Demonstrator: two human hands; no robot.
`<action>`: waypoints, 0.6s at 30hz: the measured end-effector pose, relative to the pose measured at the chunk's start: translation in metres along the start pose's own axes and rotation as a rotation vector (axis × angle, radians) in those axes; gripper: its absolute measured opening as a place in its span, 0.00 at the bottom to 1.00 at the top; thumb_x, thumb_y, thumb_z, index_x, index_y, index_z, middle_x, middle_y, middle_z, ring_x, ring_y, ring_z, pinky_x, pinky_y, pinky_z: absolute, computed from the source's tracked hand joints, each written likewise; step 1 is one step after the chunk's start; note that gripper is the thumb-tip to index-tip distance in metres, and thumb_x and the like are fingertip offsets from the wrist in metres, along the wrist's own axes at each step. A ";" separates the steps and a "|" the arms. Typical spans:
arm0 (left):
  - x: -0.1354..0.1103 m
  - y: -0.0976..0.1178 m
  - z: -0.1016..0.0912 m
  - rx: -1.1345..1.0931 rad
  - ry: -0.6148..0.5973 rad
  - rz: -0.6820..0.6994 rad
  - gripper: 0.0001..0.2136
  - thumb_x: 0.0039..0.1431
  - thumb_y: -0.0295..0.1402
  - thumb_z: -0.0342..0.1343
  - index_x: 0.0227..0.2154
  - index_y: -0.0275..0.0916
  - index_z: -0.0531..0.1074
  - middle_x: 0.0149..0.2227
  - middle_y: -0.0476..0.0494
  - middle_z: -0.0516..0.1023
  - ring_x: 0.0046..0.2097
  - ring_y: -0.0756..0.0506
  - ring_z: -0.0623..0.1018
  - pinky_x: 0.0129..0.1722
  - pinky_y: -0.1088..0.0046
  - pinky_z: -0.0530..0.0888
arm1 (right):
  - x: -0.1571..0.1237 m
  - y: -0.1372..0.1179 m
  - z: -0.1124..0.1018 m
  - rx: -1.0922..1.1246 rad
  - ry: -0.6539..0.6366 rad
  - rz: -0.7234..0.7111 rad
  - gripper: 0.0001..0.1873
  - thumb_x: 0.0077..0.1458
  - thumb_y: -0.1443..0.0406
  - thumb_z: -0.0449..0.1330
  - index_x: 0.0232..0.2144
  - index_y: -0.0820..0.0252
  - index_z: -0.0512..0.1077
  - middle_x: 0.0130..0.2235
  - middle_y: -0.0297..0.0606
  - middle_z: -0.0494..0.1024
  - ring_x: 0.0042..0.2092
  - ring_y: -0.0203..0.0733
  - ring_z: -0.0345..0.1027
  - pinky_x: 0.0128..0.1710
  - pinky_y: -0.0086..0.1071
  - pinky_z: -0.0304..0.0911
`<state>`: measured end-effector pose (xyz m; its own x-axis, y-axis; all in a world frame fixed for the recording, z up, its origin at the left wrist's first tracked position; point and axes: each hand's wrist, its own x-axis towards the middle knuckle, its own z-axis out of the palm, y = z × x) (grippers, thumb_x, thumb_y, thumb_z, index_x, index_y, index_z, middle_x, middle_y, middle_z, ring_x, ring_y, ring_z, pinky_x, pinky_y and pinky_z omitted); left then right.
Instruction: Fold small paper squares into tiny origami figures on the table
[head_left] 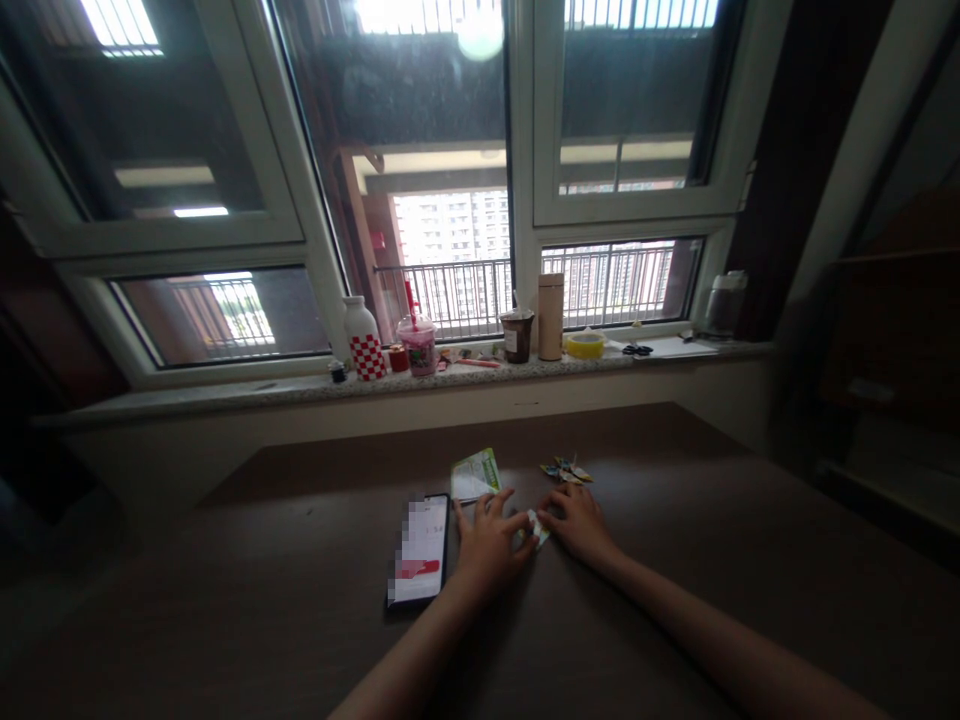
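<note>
My left hand (489, 541) and my right hand (577, 523) rest on the dark brown table (300, 580), fingertips meeting on a small pale piece of folded paper (534, 529). Both hands pinch or press it flat between them. A green and white paper packet (475, 474) lies just beyond my left hand. A smartphone (420, 549) with a lit screen lies flat at the left of my left hand. A few small colourful folded paper pieces (566, 470) sit beyond my right hand.
A stone windowsill (300, 388) runs behind the table, holding a red-checked white bottle (363, 338), a pink drink cup (418, 345), a dark cup (517, 335), a tan flask (550, 316), a yellow tape roll (586, 344) and a kettle (726, 303). Large windows rise above it.
</note>
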<state>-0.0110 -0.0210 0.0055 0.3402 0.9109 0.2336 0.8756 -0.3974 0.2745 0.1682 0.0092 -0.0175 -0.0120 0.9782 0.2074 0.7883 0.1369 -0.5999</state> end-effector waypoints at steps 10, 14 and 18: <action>0.001 -0.004 0.006 0.018 0.010 0.017 0.10 0.59 0.46 0.55 0.42 0.57 0.74 0.64 0.52 0.62 0.65 0.33 0.58 0.58 0.27 0.34 | 0.000 0.001 -0.001 0.031 -0.001 0.014 0.07 0.51 0.64 0.63 0.34 0.52 0.79 0.48 0.40 0.72 0.55 0.49 0.61 0.55 0.41 0.54; 0.002 -0.004 0.007 0.016 0.017 0.023 0.11 0.59 0.45 0.55 0.44 0.56 0.74 0.64 0.51 0.62 0.65 0.33 0.58 0.58 0.28 0.33 | -0.002 -0.002 -0.002 0.039 0.008 -0.001 0.06 0.51 0.64 0.63 0.33 0.53 0.79 0.47 0.41 0.72 0.54 0.49 0.61 0.54 0.40 0.55; 0.000 -0.003 0.006 -0.009 0.034 0.028 0.11 0.59 0.44 0.55 0.44 0.56 0.74 0.63 0.52 0.63 0.64 0.35 0.59 0.59 0.29 0.34 | -0.002 -0.001 -0.002 0.043 0.021 -0.002 0.06 0.50 0.64 0.63 0.33 0.53 0.79 0.47 0.40 0.72 0.54 0.49 0.61 0.54 0.41 0.55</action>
<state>-0.0118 -0.0189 -0.0008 0.3522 0.8954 0.2724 0.8628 -0.4234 0.2761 0.1680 0.0067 -0.0158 -0.0005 0.9745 0.2243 0.7612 0.1458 -0.6319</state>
